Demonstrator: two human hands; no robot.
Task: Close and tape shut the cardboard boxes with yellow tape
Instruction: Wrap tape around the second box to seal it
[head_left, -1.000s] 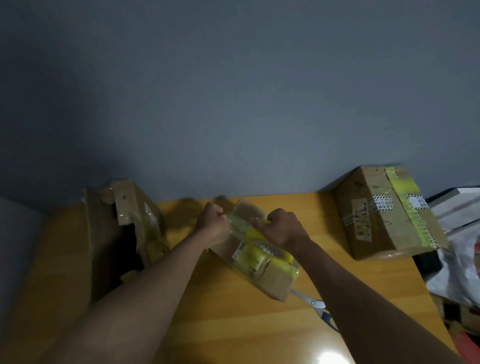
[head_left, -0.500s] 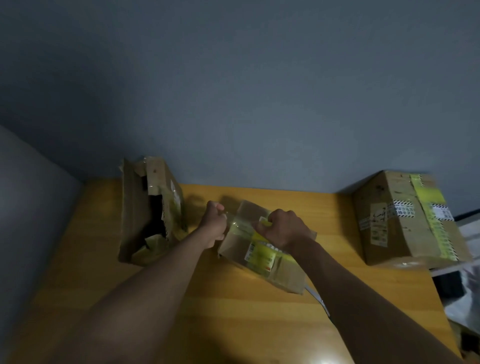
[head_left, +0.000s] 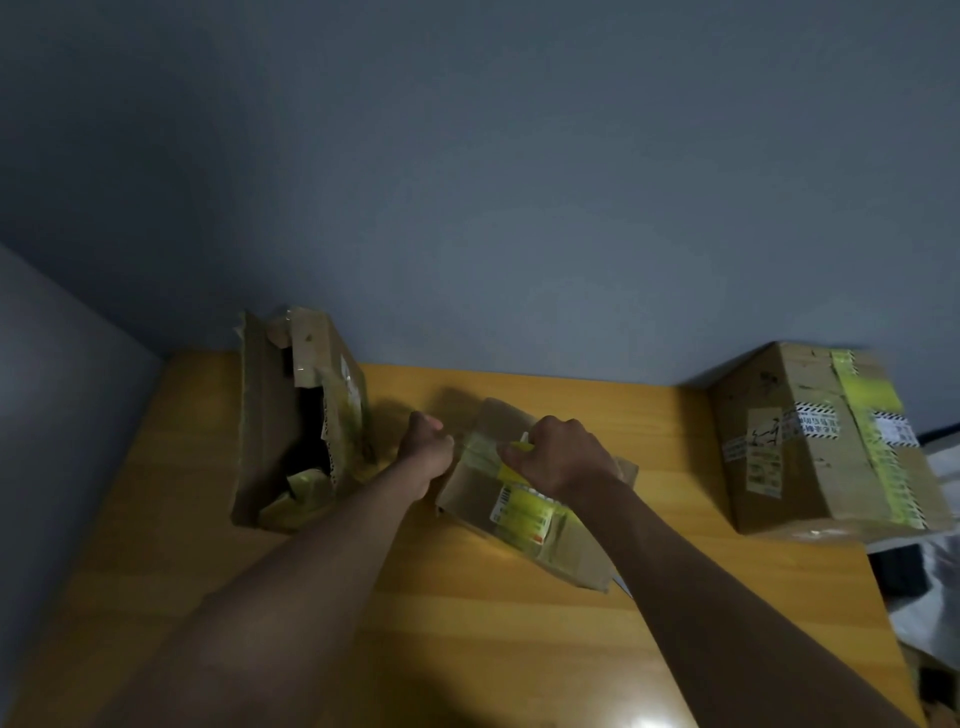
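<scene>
Small cardboard box (head_left: 524, 488) lies mid-table (head_left: 467, 649). Left hand (head_left: 427, 451), fingers curled, at the box's left end; what it holds cannot be told. Right hand (head_left: 561, 457) grips yellow tape (head_left: 519, 448) on the box top. Torn open box (head_left: 296, 415) left of it, taped box (head_left: 826, 441) right.

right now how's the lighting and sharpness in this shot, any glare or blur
Head view: dim overall; a white glare spot on the table at the bottom edge; the taped box at right is smeared with blur; wide-angle bending tilts both side boxes; the hands cast soft shadows.
</scene>
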